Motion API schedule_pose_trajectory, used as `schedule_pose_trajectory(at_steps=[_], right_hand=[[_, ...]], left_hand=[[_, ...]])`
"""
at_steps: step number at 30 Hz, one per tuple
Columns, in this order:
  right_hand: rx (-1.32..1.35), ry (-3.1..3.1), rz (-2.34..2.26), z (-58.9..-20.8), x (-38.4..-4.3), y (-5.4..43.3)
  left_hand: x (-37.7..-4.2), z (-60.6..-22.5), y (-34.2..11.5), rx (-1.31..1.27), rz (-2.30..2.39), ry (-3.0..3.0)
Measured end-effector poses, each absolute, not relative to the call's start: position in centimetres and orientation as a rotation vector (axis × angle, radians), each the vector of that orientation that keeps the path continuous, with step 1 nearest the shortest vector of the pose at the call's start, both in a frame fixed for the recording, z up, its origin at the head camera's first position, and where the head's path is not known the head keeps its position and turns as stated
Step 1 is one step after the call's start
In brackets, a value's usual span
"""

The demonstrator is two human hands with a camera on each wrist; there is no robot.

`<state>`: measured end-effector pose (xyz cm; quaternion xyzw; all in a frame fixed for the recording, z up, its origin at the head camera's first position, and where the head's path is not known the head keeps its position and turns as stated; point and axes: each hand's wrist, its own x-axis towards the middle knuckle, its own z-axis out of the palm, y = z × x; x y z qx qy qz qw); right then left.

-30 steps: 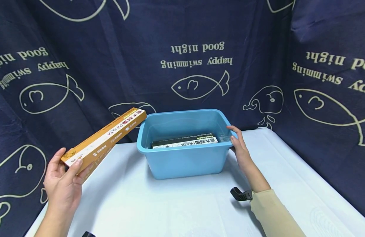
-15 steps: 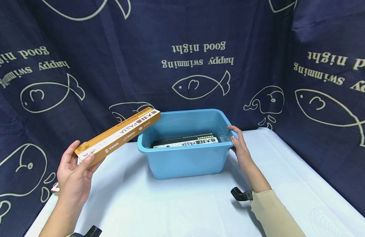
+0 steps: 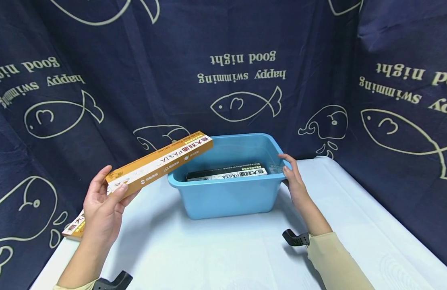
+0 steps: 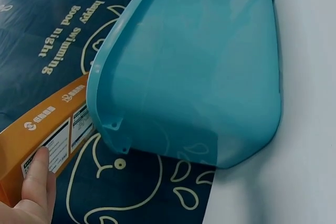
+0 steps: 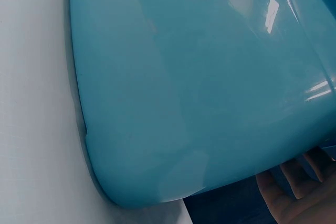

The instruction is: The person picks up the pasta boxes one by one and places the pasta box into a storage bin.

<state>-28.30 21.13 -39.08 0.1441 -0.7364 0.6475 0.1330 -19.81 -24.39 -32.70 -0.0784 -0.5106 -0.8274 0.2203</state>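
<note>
My left hand [image 3: 104,213] pinches the near end of an orange and white pasta box [image 3: 160,163], thumb on its front side. The box slants up to the right, and its far end is over the left rim of the blue plastic bin [image 3: 227,197]. In the left wrist view a finger lies along the orange box [image 4: 44,124], partly behind the bin rim. My right hand [image 3: 294,181] grips the bin's right rim, thumb inside and fingers outside. A black and white pasta box [image 3: 227,173] lies inside the bin, its lower part hidden by the front wall.
Another orange and white pasta box [image 3: 75,227] lies on the left side of the white table [image 3: 194,253], partly hidden by my left hand. A dark blue fish-print curtain [image 3: 165,72] hangs behind and at both sides.
My left hand has moved right with the orange pasta box, bringing its far end over the bin. The second orange box at left has come into view. My right hand stays on the rim.
</note>
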Motion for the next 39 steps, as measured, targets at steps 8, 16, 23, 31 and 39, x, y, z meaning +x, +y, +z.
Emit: schedule_pose_trajectory(at_steps=[8, 16, 23, 31, 39], right_hand=[[0.415, -2.122, 1.889, -39.0, -28.2, 21.0], [0.412, -2.136, 1.882, -39.0, -28.3, 21.1], [0.411, -2.137, 1.879, -39.1, -28.3, 21.2], [0.392, -2.146, 1.877, -39.1, -28.3, 21.2], [0.404, -2.14, 1.881, -39.0, -28.3, 21.2]], left_hand=[[-20.1, -32.5, -23.5, -0.192, -2.297, -1.417], [-20.4, -32.2, -22.7, -0.241, -2.315, -1.473], [-20.7, -31.9, -22.2, -0.27, -2.327, -1.551], [-21.2, -31.7, -21.5, -0.289, -2.319, -1.637], [-21.6, -31.5, -20.9, -0.296, -2.333, -1.725]])
